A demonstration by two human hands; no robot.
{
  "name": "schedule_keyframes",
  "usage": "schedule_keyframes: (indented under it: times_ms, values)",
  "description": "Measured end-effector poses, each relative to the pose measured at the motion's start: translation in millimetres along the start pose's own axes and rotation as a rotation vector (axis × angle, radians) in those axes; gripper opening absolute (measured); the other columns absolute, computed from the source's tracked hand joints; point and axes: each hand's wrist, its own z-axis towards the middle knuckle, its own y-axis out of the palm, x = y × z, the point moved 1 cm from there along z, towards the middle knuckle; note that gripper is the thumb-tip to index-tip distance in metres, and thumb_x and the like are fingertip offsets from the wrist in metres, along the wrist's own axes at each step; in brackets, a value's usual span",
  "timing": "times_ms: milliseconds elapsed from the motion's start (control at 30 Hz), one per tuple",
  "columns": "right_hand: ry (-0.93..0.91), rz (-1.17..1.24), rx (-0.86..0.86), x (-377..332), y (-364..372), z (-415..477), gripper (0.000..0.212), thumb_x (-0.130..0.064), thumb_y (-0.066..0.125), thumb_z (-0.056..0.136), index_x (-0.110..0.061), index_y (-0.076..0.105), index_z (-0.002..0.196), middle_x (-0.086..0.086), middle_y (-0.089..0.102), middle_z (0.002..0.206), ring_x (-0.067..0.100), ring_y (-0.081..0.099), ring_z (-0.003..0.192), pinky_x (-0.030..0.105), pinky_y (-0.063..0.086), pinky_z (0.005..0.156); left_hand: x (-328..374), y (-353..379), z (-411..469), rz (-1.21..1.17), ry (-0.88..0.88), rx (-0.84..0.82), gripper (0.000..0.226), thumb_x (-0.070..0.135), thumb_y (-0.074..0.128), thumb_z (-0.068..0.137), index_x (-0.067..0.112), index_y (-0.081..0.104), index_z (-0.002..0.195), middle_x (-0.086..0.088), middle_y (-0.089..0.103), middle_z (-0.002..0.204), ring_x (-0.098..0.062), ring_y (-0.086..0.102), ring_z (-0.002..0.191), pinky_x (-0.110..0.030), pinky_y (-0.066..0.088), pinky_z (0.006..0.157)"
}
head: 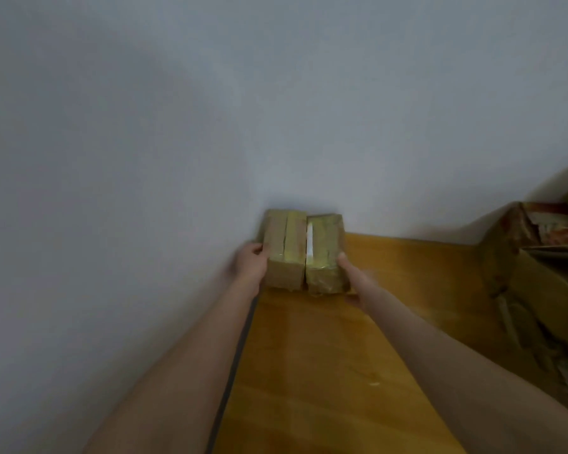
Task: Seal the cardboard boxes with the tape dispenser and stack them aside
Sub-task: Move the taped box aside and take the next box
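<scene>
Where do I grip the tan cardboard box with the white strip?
Grip the white-strip tan cardboard box on its right side, from the right; its left side abuts the plain tan cardboard box, the white wall stands behind. The right hand holds there.

An orange-brown wooden tabletop runs to the wall. At its far end, two taped boxes sit touching side by side: the left cardboard box and the right cardboard box. A large open carton stands at the right edge.
</scene>
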Motion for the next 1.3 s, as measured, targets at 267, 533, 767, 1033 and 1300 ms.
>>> schedule_keyframes:
  times_ms: [267,533,767,1033,1300]
  values:
    - [-0.242,-0.450,0.202,-7,-12,-11,0.072,-0.046,0.062,0.090,-0.007,0.036,0.145,0.014,0.044,0.145,0.031,0.047,0.128,0.037,0.043,0.093,23,19,-22,0.585,0.214,0.146,0.054,0.014,0.054,0.092,0.014,0.037,0.144,-0.015,0.035,0.142,-0.032,0.036,0.131,-0.041,0.039,0.103]
    - [-0.617,-0.922,0.467,-35,-77,-89,0.049,-0.031,0.059,0.094,-0.021,0.043,0.139,0.006,0.040,0.140,0.027,0.040,0.129,0.038,0.040,0.103,73,98,-99,0.529,0.504,-0.055,0.043,0.016,0.056,0.092,0.015,0.046,0.134,-0.010,0.037,0.139,-0.028,0.045,0.123,-0.036,0.041,0.096]
    - [-0.976,-0.911,0.613,-62,-158,-175,0.042,-0.017,0.057,0.093,-0.018,0.049,0.135,0.004,0.046,0.134,0.020,0.042,0.127,0.032,0.042,0.099,132,172,-204,0.347,0.732,-0.139,0.041,0.012,0.055,0.091,0.018,0.049,0.131,-0.006,0.039,0.137,-0.025,0.049,0.119,-0.034,0.043,0.095]
    - [-0.971,-0.868,0.789,-34,-332,-237,0.042,-0.022,0.057,0.093,-0.021,0.050,0.134,0.003,0.046,0.134,0.019,0.042,0.121,0.031,0.044,0.095,168,266,-340,0.283,0.863,-0.124,0.039,0.014,0.053,0.093,0.020,0.049,0.132,-0.004,0.040,0.137,-0.020,0.049,0.119,-0.024,0.039,0.092]
    - [-0.722,-0.745,0.776,5,-483,-260,0.041,-0.029,0.057,0.093,-0.024,0.049,0.134,0.004,0.045,0.136,0.022,0.043,0.121,0.035,0.043,0.099,158,332,-425,0.421,0.878,-0.019,0.041,0.018,0.054,0.092,0.024,0.049,0.132,-0.003,0.042,0.134,-0.018,0.049,0.115,-0.027,0.045,0.081]
